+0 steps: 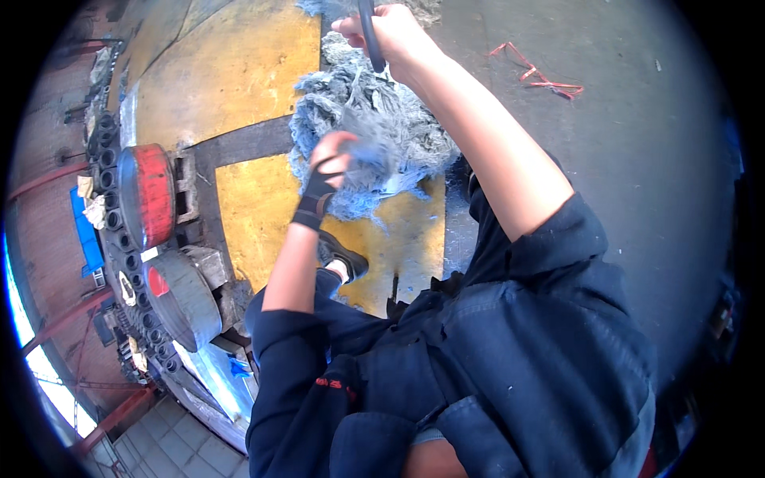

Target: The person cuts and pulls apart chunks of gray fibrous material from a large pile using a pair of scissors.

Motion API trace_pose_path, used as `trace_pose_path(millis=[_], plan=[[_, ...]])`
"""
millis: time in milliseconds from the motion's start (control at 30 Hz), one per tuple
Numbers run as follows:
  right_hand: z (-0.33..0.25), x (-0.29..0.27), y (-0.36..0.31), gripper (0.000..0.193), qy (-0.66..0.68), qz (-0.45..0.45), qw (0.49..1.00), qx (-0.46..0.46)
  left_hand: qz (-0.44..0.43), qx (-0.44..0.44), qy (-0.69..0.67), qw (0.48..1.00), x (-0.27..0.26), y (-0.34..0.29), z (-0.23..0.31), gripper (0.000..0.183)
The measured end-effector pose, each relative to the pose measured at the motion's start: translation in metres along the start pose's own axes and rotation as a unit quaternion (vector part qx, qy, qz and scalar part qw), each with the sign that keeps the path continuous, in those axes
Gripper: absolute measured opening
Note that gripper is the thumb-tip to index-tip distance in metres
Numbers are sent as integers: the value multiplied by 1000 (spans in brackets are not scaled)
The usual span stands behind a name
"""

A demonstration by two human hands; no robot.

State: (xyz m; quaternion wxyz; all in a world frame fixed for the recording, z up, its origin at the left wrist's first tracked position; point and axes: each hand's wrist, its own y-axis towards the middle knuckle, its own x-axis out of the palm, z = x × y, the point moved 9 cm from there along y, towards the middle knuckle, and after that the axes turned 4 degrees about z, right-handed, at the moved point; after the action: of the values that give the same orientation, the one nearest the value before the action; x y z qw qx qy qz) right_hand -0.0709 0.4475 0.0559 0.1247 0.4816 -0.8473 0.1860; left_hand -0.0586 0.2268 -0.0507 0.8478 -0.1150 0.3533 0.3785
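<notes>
A heap of tangled blue-grey fibre (414, 123), like shredded rags or yarn waste, lies on the floor before me. My left hand (331, 158), with a black wrist wrap, is closed at the near left of the heap. Beside its fingers a tuft of blue-grey fibre (370, 155) is smeared by the same motion and appears to be in its grasp. My right hand (398, 41) is raised at the top of the view, over the far part of the heap. Its fingers are wrapped round a black curved bar (370, 36), whose upper end leaves the picture.
Yellow floor panels (239, 76) lie under and left of the heap. At the left stand a red drum (151, 195) and a grey drum (185, 299) near concrete blocks (186, 187) and a row of black rings (107, 155). An orange-red strap (542, 80) lies on the dark floor at right.
</notes>
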Motion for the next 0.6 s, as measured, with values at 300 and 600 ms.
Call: trace_pose_path(millis=[300,600], plan=[[21,35,-20,29,-233,-41,972,9,313,-38,-550,774,-264,-58,30,27],[59,85,-41,26,-401,-101,911,-10,205,-7,-718,666,-341,-82,84,41]])
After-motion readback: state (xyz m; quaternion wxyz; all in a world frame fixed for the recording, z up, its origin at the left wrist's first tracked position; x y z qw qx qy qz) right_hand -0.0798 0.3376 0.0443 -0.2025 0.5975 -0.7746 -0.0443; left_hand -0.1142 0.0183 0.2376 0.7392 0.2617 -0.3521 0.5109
